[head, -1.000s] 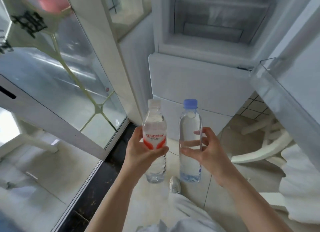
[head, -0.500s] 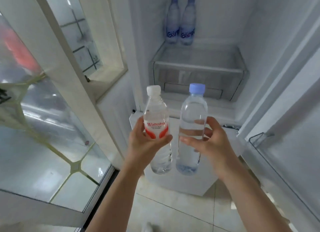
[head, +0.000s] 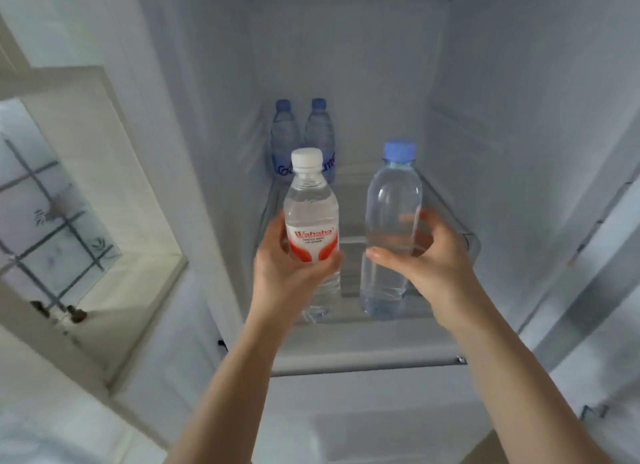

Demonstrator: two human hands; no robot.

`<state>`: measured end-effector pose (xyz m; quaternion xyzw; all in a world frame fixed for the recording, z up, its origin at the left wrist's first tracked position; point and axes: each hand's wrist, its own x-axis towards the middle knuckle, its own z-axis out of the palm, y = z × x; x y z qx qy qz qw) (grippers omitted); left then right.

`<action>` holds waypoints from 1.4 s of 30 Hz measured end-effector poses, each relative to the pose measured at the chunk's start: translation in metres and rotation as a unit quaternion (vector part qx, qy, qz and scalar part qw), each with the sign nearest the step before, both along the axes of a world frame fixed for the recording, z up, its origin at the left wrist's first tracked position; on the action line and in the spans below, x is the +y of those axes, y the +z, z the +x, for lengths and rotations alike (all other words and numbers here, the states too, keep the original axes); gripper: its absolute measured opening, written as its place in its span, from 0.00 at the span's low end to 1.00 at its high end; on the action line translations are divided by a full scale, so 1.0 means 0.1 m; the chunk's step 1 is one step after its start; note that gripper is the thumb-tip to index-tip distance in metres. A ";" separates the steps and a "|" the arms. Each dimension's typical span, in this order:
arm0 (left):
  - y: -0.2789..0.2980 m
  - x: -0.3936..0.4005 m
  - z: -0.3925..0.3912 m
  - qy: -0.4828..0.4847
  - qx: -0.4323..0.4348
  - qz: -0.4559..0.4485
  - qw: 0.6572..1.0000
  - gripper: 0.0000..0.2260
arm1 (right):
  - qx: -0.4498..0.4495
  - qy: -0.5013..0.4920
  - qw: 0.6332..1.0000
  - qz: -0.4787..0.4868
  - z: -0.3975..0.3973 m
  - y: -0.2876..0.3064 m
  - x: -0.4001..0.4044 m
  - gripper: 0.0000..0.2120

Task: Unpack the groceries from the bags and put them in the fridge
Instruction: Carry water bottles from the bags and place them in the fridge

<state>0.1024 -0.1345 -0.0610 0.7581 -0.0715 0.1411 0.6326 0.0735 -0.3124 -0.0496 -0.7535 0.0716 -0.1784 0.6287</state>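
On the left my left hand (head: 294, 269) is wrapped round the middle of the white-capped bottle (head: 311, 221), holding it upright so it can go straight onto the fridge shelf (head: 446, 204), where two blue-capped bottles (head: 301, 141) already stand at the back left corner, leaving bare shelf in front and to the right. Further right my right hand (head: 433, 266) grips the blue-capped clear bottle (head: 391, 221) the same way, level with the first and apart from it, both raised just in front of the open fridge (head: 485, 83), which I judge lets me set them down side by side in one reach
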 end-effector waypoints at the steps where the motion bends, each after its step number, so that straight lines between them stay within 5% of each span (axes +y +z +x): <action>1: 0.05 -0.02 0.13 -0.009 -0.006 -0.011 1.000 0.23 | -0.013 -0.012 1.000 -0.001 0.11 0.04 0.00 0.26; 12: 0.18 -0.38 1.30 -0.011 -0.062 -0.109 0.992 0.29 | -0.088 -0.059 0.994 -0.022 1.12 0.17 -0.09 0.23; 34: -0.09 -0.57 1.88 -0.096 -0.036 -0.081 0.991 0.30 | -0.061 -0.022 0.995 -0.070 1.83 -0.14 -0.25 0.30; 42: -0.47 -0.52 1.78 -0.059 -0.039 -0.002 0.997 0.34 | -0.035 -0.003 0.994 -0.100 1.73 -0.41 -0.29 0.33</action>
